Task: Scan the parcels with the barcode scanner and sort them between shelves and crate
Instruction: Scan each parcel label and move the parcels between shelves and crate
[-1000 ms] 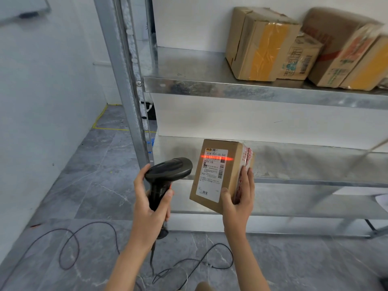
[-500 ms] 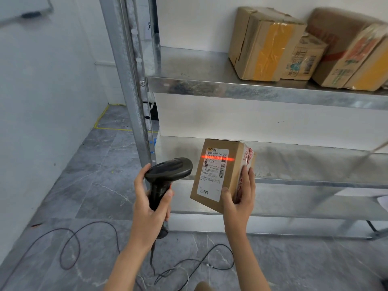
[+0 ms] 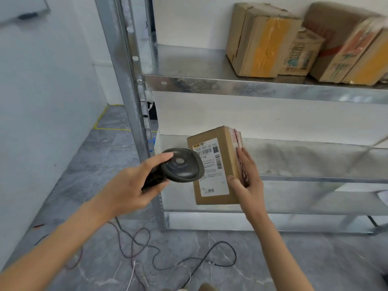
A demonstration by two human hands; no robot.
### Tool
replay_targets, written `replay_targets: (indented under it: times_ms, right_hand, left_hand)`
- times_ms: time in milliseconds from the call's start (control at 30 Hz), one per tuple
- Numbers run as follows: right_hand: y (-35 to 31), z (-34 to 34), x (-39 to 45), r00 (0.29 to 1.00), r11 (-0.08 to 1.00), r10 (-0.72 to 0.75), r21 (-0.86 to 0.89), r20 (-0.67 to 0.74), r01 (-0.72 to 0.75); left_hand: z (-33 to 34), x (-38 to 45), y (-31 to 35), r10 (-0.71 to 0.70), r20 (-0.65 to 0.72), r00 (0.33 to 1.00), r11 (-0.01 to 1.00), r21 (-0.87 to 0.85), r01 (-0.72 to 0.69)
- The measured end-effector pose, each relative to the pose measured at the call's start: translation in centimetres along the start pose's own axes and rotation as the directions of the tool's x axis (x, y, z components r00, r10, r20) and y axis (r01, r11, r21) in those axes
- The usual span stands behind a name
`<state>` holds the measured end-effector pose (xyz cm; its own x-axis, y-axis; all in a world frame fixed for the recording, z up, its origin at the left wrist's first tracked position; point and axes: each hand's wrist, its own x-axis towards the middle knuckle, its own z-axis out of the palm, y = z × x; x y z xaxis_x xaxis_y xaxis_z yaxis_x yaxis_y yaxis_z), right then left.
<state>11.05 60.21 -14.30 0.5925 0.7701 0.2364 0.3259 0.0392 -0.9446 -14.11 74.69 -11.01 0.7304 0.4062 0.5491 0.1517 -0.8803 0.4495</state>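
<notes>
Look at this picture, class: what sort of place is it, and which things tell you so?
Probably a parcel storeroom or small warehouse. A metal rack holds taped boxes, the left hand grips a scanner, and the right hand holds a labelled parcel.

I look down on a grey marble-patterned floor (image 3: 88, 164) with pale veins running through the tiles. A thin black cable (image 3: 189, 261) loops loosely across it in front of me, and a finer reddish wire (image 3: 130, 244) tangles beside it; a few pale strands (image 3: 134, 274) lie near my lower edge. To my left rises a plain white wall (image 3: 42, 101). Yellow tape (image 3: 111, 128) marks a line on the floor far back in the corner. High up at my left, something flat and pale with a dark piece on it (image 3: 27, 16) hangs against the wall, too blurred to identify.
</notes>
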Motion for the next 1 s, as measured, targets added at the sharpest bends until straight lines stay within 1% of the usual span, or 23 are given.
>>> replay_targets:
  times_ms: [100, 167, 200, 333, 733, 800, 867, 933, 1000]
  right_hand:
    - [-1.0, -0.6, -0.2, 0.998, 1.0, -0.024, -0.004, 0.056, 0.024]
    - [-1.4, -0.7, -0.4, 0.997, 0.999, -0.034, -0.006, 0.076, 0.034]
    - [-1.5, -0.7, -0.5, 0.996, 0.999, -0.036, -0.005, 0.083, 0.037]
    - [-1.5, -0.6, -0.9, 0.995, 0.999, -0.033, 0.004, 0.091, 0.033]
    - [-1.0, -0.7, -1.3, 0.998, 1.0, -0.02, 0.019, 0.058, 0.019]
    - [-0.6, -0.9, -1.4, 0.999, 1.0, -0.01, 0.018, 0.041, 0.009]
    - [0.1, -1.2, -1.8, 1.0, 1.0, 0.009, 0.014, 0.015, -0.01]
    - [0.9, -1.7, -2.3, 0.999, 0.999, 0.042, 0.012, -0.034, -0.042]
    - [1.8, -2.4, -3.0, 0.991, 0.997, 0.079, 0.011, -0.112, -0.078]
  left_hand:
    - [-0.4, 0.7, 0.0, 0.219, 0.023, 0.975, 0.974, 0.058, -0.22]
    - [-0.2, 1.2, 0.0, 0.298, 0.026, 0.954, 0.948, 0.104, -0.299]
    - [-0.1, 1.4, 0.0, 0.316, 0.023, 0.949, 0.941, 0.123, -0.316]
    - [0.3, 1.6, -0.3, 0.324, -0.013, 0.946, 0.94, 0.116, -0.32]
    - [0.2, 2.1, -0.3, 0.283, -0.029, 0.959, 0.953, 0.122, -0.278]
    - [0.6, 2.0, -0.3, 0.257, -0.037, 0.966, 0.962, 0.108, -0.252]
    - [1.6, 1.7, -0.1, 0.186, -0.039, 0.982, 0.982, 0.039, -0.184]
    - [3.3, 1.2, 0.4, 0.04, -0.043, 0.998, 0.995, -0.086, -0.043]
    - [5.6, 0.8, 1.6, -0.135, -0.059, 0.989, 0.953, -0.282, 0.114]
